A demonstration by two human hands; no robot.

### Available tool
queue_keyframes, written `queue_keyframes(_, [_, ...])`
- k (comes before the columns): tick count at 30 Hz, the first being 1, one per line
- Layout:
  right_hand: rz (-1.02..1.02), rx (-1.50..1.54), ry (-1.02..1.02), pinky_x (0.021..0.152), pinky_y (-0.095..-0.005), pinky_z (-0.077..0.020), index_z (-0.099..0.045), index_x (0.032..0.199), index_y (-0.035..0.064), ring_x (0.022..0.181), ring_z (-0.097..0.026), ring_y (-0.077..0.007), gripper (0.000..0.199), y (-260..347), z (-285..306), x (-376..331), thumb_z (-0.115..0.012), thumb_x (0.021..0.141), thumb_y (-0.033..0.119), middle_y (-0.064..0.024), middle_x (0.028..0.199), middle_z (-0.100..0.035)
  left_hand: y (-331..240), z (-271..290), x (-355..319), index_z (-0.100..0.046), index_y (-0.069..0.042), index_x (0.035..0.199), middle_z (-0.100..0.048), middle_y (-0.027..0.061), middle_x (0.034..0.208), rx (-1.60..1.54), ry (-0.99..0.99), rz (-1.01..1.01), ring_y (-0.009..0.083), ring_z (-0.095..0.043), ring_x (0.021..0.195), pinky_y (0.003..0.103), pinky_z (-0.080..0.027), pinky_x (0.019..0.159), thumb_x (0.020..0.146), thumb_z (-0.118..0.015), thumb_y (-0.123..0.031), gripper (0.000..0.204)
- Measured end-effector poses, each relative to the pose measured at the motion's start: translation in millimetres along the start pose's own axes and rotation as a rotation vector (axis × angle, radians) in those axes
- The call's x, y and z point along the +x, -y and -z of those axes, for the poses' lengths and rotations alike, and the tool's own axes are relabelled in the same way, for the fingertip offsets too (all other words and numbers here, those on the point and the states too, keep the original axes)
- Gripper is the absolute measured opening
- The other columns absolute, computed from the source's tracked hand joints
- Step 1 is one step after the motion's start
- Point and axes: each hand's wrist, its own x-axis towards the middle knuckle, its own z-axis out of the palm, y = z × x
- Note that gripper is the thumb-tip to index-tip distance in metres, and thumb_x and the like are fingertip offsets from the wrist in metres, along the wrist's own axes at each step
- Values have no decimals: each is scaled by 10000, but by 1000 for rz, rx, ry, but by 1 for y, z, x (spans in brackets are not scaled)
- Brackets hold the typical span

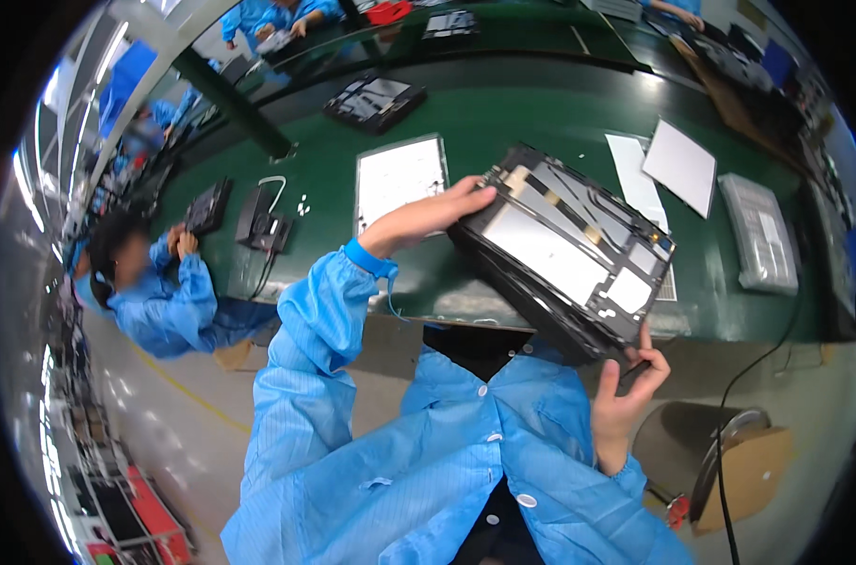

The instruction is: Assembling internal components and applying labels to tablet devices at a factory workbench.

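Note:
A thick stack of black-framed electronic panels (pixel 550 254) is tilted at the table's front edge, with part of it sticking out over the edge. Its top panel shows white and silver plates, dark strips and small boards. My left hand (pixel 432 212) grips the far left corner, fingers over the top. At the near right corner, my right hand (pixel 630 391) holds the edge with its thumb and fingers; the stack hides some fingertips. Just left of the stack lies a white panel with a clear border (pixel 399 179).
Along the green table (pixel 503 113) are another panel stack (pixel 376 102), a black device with a cable (pixel 263 221), white sheets (pixel 680 168) and a plastic-wrapped pack (pixel 759 235). A co-worker (pixel 154 282) sits at left. A black cable (pixel 725 443) hangs at right beside a round stool (pixel 677 443).

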Motion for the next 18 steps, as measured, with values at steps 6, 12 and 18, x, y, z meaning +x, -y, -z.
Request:
queue_keyframes(6, [-123,198,47,990,-298,-365,-336,1357,58,1090,-463,-159,437,12,-4,-7,-578,996,112,-81,1226,-480,24,-35,-34,-180,29,1563,-322,194,1560,-258,-90,-82,250,-269,1455,314,-190,1184,977,-524,-578,910])
queue_keyframes(12, [-188,321,109,1025,-277,-327,-364,1345,41,1155,-455,-152,443,25,9,-5,-601,973,80,-67,1252,-484,46,-43,-59,-210,34,1545,-387,195,1512,-338,-165,-131,254,-334,1419,325,-244,1164,995,-518,-542,854])
queue_keyframes(18, [-27,254,234,996,-293,-365,-399,1333,42,1094,-478,-147,439,5,8,74,-549,1011,300,-59,1195,-483,69,-80,-97,46,17,1564,-201,208,1592,-536,-253,-150,268,-185,1480,342,-156,1205,1019,-493,-517,934])
